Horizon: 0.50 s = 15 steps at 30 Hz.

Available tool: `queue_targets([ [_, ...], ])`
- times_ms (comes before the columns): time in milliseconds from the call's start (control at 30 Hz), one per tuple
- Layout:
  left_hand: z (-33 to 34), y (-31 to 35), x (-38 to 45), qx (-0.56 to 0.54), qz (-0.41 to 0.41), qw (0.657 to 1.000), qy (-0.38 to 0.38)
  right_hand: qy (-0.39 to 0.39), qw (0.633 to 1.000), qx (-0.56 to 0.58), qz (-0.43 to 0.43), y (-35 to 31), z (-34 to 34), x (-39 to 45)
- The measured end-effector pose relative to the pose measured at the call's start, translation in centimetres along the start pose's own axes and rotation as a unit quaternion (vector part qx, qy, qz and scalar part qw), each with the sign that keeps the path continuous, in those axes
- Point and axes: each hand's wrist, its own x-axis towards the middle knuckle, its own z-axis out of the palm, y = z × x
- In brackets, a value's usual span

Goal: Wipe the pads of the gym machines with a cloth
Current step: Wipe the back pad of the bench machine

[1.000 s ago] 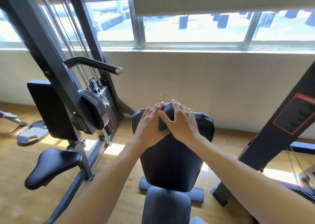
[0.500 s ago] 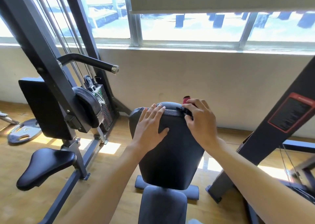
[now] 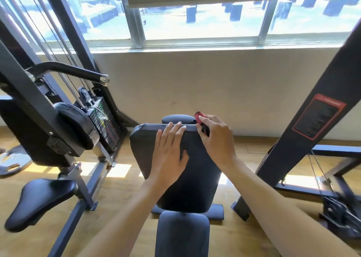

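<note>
From the head view, you are leaning over the back pad (image 3: 175, 178) of a weight bench, working at its top edge. Your left hand (image 3: 169, 155) is lying flat on the dark cloth (image 3: 187, 149) draped over the pad's upper face, fingers straight and reaching the top edge, gripping nothing. Your right hand (image 3: 216, 141) is curling its fingers at the pad's top right corner around a small red-capped object (image 3: 199, 118) and what seems to be a dark bit of the cloth; which it is holding cannot be told for certain.

The job is looking early: this pad is only being covered, while the seat pad (image 3: 181, 235) below, the saddle seat (image 3: 39, 200) at the left and the round roller pad (image 3: 76, 124) are appearing untouched, though nothing proves it.

A red-bordered label (image 3: 318, 116) is showing on the right-hand frame (image 3: 304, 139); its writing is too small to read. No brand is legible.
</note>
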Motion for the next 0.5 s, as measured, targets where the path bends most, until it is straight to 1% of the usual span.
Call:
queue_targets([
  [100, 0.6, 0.7, 0.2, 0.02, -0.017, 1.0, 0.005, 0.027, 0.998, 0.014, -0.059, 0.9, -0.3, -0.4],
  [200, 1.0, 1.7, 0.2, 0.026, -0.047, 0.999, 0.007, 0.056, 0.993, 0.003, -0.108, 2.2, -0.8, -2.0],
  [267, 1.3, 2.9, 0.2, 0.01, -0.03, 0.999, -0.001, 0.089, 0.991, -0.007, -0.1, 3.2, -1.4, -3.1],
  [333, 2.0, 4.6, -0.1, 0.016, 0.023, 0.999, -0.016, 0.111, 0.991, -0.012, -0.076, 4.3, -2.0, -4.0],
  [367, 2.5, 5.4, -0.3, 0.023, 0.039, 0.999, -0.023, 0.109, 0.991, -0.015, -0.071, 4.7, -2.1, -4.5],
  [433, 3.5, 6.4, -0.4, 0.037, 0.028, 0.999, -0.027, 0.096, 0.993, -0.026, -0.066, 5.4, -2.1, -5.2],
  [500, 4.4, 6.7, -0.5, 0.073, 0.01, 0.997, -0.024, 0.085, 0.995, -0.028, -0.044, 6.1, -1.8, -5.7],
])
